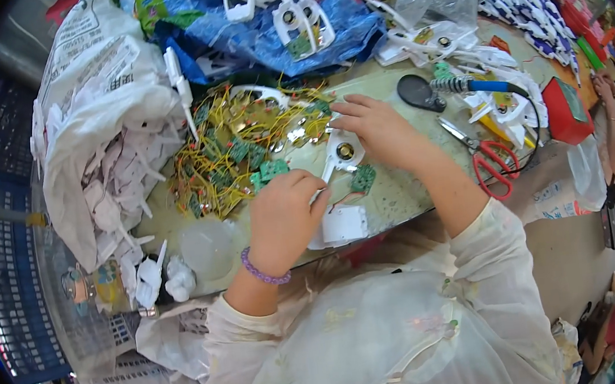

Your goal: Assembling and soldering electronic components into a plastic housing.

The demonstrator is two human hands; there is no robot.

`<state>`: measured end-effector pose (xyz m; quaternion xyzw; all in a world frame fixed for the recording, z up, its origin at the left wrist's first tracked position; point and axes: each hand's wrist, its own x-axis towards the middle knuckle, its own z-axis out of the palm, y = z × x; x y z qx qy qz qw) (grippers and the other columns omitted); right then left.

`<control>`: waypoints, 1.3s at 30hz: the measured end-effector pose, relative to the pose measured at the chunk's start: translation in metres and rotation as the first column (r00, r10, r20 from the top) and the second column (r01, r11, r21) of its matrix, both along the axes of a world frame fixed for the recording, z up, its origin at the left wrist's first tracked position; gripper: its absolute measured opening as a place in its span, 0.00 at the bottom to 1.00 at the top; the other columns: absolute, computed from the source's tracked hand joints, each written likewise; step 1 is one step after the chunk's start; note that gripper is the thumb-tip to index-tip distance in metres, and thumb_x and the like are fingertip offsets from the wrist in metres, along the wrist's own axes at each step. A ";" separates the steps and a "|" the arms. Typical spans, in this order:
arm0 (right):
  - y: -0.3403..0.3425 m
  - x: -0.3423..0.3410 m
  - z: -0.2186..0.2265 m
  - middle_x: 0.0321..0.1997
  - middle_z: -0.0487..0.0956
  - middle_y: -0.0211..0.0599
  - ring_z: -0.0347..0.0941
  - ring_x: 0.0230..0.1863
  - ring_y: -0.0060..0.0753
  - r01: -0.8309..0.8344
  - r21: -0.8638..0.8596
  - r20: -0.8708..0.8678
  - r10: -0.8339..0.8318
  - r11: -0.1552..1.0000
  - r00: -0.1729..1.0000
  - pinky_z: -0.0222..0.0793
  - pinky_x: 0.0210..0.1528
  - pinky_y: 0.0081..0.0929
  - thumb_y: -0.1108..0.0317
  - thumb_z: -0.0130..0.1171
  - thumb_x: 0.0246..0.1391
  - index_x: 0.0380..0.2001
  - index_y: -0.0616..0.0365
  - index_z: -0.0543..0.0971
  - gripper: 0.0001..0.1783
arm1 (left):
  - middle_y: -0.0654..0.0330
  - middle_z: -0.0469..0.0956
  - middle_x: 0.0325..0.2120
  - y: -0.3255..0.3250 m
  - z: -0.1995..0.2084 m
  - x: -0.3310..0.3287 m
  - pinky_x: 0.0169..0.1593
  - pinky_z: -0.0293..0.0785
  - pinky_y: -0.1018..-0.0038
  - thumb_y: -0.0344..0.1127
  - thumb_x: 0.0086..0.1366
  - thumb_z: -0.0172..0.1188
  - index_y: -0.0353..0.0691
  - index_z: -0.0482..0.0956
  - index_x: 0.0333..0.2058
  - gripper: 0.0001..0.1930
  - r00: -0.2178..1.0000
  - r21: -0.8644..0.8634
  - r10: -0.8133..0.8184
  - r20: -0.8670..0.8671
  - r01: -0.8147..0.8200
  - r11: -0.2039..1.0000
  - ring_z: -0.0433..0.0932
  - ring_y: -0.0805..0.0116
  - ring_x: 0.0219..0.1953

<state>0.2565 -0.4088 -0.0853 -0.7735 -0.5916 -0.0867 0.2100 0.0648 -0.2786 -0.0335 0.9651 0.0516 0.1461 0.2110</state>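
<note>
A white plastic housing [344, 143] with a round, dark-centred metal piece lies between my two hands, above the table. My left hand [283, 213], wearing a purple bead bracelet, is closed, its thumb and fingertips at the housing's narrow lower end. My right hand [380, 130] has its bent fingers on the housing's upper end. A small green circuit board [363, 178] sits just right of the housing. Another green board [269, 172] rests just beyond my left knuckles. A white rectangular block [345, 224] stands near the table edge, with a thin reddish wire by it.
Wired circuit boards [221, 152] form a yellow-green pile. Left stands a white sack [98, 86] of white plastic parts. Blue bag [350, 22] lies behind. At right are scissors [496, 168], a blue-handled soldering iron [487, 86], a black round object [419, 93] and a red container [568, 114].
</note>
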 end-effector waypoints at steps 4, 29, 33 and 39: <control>0.007 -0.004 0.000 0.47 0.75 0.34 0.66 0.57 0.41 0.054 -0.106 0.103 -0.043 0.993 0.994 0.55 0.64 0.46 0.72 0.61 0.41 0.45 0.50 0.77 0.22 | 0.60 0.79 0.30 -0.004 -0.010 -0.020 0.38 0.72 0.67 0.32 0.53 0.65 0.39 0.81 0.29 0.05 0.993 -0.130 -0.040 0.110 0.054 0.990 0.77 0.58 0.35; -0.029 -0.066 0.025 0.33 0.72 0.25 0.65 0.33 0.14 0.220 0.118 -0.992 0.124 0.968 -0.015 0.62 0.35 0.16 0.67 0.60 0.56 0.35 0.58 0.69 0.11 | 0.54 0.79 0.35 -0.012 -0.035 -0.003 0.36 0.77 0.75 0.29 0.54 0.65 0.33 0.68 0.52 0.27 0.984 -0.835 0.173 -0.050 -0.137 0.533 0.79 0.70 0.33; -0.029 -0.064 0.012 0.41 0.73 0.28 0.63 0.34 0.12 0.169 0.201 -0.944 0.237 0.965 -0.230 0.61 0.35 0.17 0.67 0.62 0.52 0.33 0.58 0.70 0.12 | 0.56 0.76 0.34 -0.004 -0.035 -0.008 0.37 0.75 0.77 0.26 0.55 0.63 0.34 0.57 0.61 0.36 0.983 -0.896 0.179 -0.042 -0.116 0.429 0.77 0.72 0.33; -0.019 -0.070 0.024 0.62 0.64 0.49 0.71 0.50 0.36 0.004 0.288 -0.610 0.180 0.958 0.772 0.67 0.42 0.25 0.66 0.64 0.48 0.33 0.58 0.69 0.15 | 0.58 0.76 0.35 0.007 -0.033 -0.017 0.39 0.71 0.80 0.25 0.57 0.63 0.36 0.54 0.62 0.37 0.995 -0.979 0.063 -0.074 -0.085 0.187 0.75 0.75 0.35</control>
